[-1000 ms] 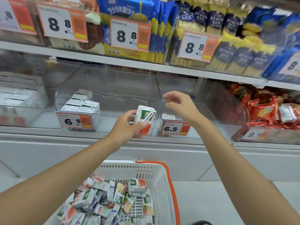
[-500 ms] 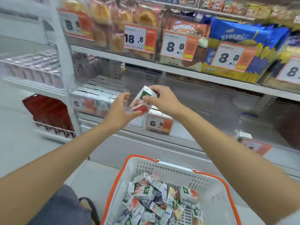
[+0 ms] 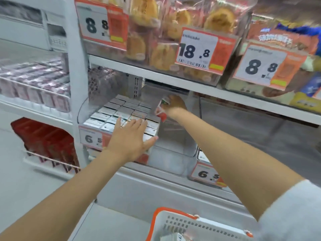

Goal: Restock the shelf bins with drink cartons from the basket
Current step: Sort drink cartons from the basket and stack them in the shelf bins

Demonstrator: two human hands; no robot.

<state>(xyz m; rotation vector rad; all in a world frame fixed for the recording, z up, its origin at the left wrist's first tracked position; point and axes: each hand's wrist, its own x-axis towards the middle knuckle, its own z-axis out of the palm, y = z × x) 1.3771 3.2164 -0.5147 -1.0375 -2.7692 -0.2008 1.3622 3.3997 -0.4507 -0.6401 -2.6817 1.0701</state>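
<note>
Both of your hands are up at the lower shelf. Your right hand (image 3: 175, 103) reaches deep into the clear bin (image 3: 82, 112), fingers curled round one drink carton (image 3: 161, 111), which you hold tilted at the right edge of the rows of cartons (image 3: 119, 108) standing there. The carton's lower corner hangs just beside the rightmost row, over the open strip along the bin's right side. Motion blur keeps you from telling whether it touches its neighbours.

Your left hand (image 3: 132, 140) lies palm down over the front rows, fingers straight and spread, thumb stretched toward the bin's front right corner; it grips nothing. It partly covers the price tag (image 3: 91, 138) reading 6.5 on the bin's front.

Below you, at the bottom edge of the view, sits the white basket (image 3: 208, 228) with its orange rim, and one loose carton (image 3: 171, 238) barely shows inside it. On the upper shelf (image 3: 156, 72), bags of pastry (image 3: 165, 54) stand behind a tag (image 3: 196, 49) marked 18.8.
</note>
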